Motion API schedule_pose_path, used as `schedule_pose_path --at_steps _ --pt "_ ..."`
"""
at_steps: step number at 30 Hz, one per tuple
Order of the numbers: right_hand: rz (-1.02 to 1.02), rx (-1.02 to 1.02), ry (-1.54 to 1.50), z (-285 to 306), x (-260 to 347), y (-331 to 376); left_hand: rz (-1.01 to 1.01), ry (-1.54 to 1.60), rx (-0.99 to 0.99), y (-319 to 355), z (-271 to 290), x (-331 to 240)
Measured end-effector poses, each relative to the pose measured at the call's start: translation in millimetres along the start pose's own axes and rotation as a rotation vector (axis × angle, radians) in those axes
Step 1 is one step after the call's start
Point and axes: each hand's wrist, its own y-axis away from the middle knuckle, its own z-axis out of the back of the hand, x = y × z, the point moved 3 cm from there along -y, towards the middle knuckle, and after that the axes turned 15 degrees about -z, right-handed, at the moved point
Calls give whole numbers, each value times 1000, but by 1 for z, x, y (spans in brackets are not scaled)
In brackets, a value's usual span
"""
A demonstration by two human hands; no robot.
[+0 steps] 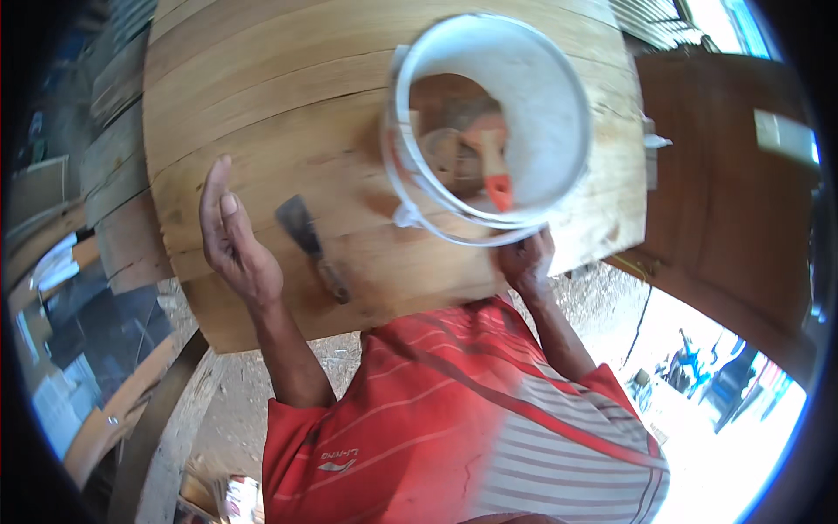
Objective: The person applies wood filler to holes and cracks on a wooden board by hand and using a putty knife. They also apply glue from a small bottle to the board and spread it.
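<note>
A white plastic bucket (546, 113) stands toward the right of the wooden table, its mouth facing me. Inside it lies a paintbrush (495, 166) with a red-tipped handle, against brownish contents that are blurred. My right hand (527, 260) is closed at the bucket's near side, just under the rim and the white bail handle; part of its fingers is hidden there. My left hand (237, 240) is raised over the table's left part, open and empty, fingers stretched out. Between the hands a putty knife (312, 247) with a dark blade and wooden handle lies on the boards.
The plank tabletop (262, 105) ends close to my body. At the right stands a large brown wooden panel (724, 175). Grey boards (122, 175) adjoin the table's left side, and a wooden beam (166, 437) shows below. Assorted items lie around the lower left and right.
</note>
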Motion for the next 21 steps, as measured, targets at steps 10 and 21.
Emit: schedule_pose_path --at_steps 10,21 --pt "21 190 -367 29 -17 7 96 336 238 -18 -137 -117" --pt "143 285 -497 55 -81 -16 80 320 105 -37 -134 -107"
